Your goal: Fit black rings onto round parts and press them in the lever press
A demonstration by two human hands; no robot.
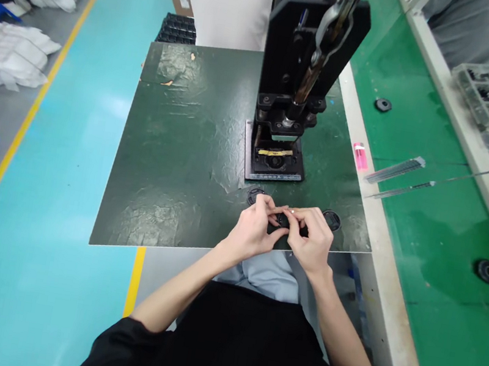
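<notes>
We are holding our left hand [252,230] and right hand [310,240] together, pinching a small black round part [284,220] midway between them. Black rings [255,196] are sitting just beside them on the dark green mat [152,205], and a black hand press [287,60] is standing straight ahead.

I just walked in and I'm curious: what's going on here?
A person's left hand and right hand are pinching a small black part together above a dark green mat. Round black pieces lie beside the hands, and a black hand press stands just ahead.
</notes>
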